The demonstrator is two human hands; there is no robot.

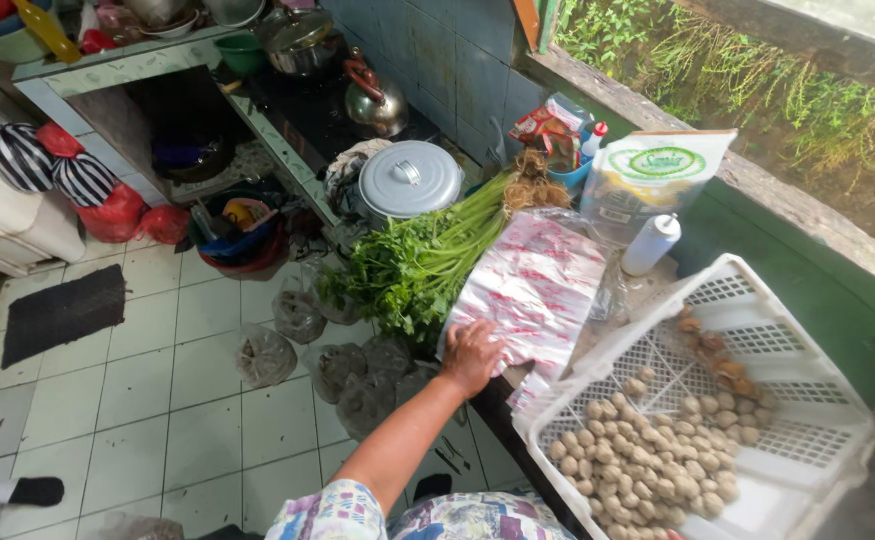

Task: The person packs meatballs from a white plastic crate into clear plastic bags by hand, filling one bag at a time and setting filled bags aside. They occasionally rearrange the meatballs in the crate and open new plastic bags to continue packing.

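**A:** Your left hand (pixel 473 355) lies flat, fingers spread, on the near edge of the stack of clear plastic bags with red print (pixel 536 285). It presses on them but pinches nothing that I can see. The stack sits on the counter and runs up and away from your fingertips.

**B:** And your right hand?

**A:** Out of view, so I cannot tell what it does.

**B:** How far along does the work look?

**A:** Early, I judge. No bag is peeled off the stack or opened. To the right of your hand, and nearer to you, the white slotted crate (pixel 758 300) holds a heap of small pale round balls (pixel 648 460), all loose, with a few browner pieces (pixel 723 365) at its far side. Not one ball sits in a bag.

**B:** What else is about the hand?

**A:** Just left of it and beyond, a bunch of leafy green stalks (pixel 418 260) lies touching the stack's left edge. Past the stack stand a white squeeze bottle (pixel 651 243) and a big clear pouch with a green label (pixel 653 180). Left of the stalks' far end sits a grey lidded pot (pixel 410 180). Below your hand, on the tiled floor, lie several filled clear bags (pixel 343 370).
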